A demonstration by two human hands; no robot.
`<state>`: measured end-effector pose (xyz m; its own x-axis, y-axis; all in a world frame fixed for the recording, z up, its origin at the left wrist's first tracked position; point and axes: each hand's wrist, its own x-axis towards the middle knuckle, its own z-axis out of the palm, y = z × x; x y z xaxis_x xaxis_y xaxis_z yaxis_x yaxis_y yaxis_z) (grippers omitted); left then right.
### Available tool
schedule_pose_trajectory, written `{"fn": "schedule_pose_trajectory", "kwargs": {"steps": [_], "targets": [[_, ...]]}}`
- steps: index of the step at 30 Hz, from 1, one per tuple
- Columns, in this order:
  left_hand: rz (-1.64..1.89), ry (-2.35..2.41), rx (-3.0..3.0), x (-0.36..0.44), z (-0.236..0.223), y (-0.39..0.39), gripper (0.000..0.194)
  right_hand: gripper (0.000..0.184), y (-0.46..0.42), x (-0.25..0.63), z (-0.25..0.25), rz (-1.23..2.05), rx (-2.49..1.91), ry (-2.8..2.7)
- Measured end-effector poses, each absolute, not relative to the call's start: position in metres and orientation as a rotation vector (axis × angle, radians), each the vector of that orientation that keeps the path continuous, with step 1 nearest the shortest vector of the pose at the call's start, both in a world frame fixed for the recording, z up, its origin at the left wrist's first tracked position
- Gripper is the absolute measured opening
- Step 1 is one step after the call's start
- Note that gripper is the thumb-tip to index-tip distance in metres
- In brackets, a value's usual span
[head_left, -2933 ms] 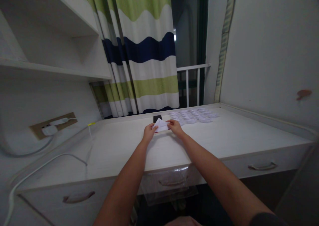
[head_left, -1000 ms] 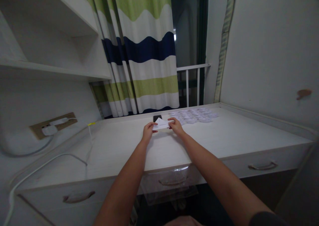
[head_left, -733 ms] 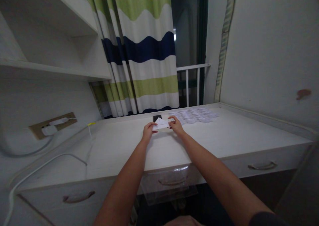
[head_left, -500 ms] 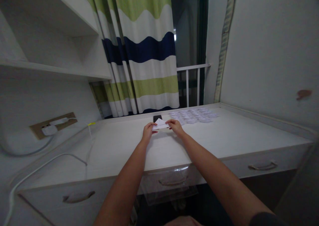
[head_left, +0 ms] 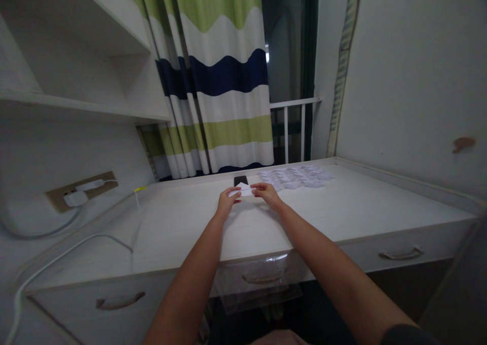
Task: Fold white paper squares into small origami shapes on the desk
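Between my two hands is a small folded white paper, with a pointed peak at its top and a flat lower band. My left hand pinches its left end, thumb on the near side. The right end is gripped by my right hand, thumb and fingers closed on it. Both hands are just above the white desk. Right behind the paper lies a black phone-like slab, partly covered by it. Several folded white paper pieces lie in rows to the right of it.
A striped curtain hangs behind the desk beside a white railing. A white cable runs over the desk's left side, below a socket with plugs. Drawers with metal handles line the front, and a shelf overhangs the left.
My fingers have shifted slightly on the folded paper, and its peak looks a little lower. My right fingers have moved slightly inward. The desk items have not moved.
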<state>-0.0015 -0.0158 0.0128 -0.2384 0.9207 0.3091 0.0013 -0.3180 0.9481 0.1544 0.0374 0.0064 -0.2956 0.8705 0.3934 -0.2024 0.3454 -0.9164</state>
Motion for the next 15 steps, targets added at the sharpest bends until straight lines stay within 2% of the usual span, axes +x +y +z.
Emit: {"fn": "schedule_pose_trajectory", "kwargs": {"steps": [5, 10, 15], "targets": [[1.651, 1.208, 1.301, -0.0016, 0.0133, -0.0160, 0.027, 0.031, 0.0374, 0.1564, 0.0072, 1.243, -0.607, -1.482], [1.666, 1.213, 1.315, -0.0022, 0.0129, -0.0146, 0.032, 0.029, 0.0383, 0.1578, 0.0094, 1.256, -0.618, -1.481], [1.647, 1.235, 1.333, -0.0035, 0.0128, -0.0141, 0.029, 0.026, 0.0376, 0.1603, 0.0122, 1.257, -0.641, -1.497]]}}
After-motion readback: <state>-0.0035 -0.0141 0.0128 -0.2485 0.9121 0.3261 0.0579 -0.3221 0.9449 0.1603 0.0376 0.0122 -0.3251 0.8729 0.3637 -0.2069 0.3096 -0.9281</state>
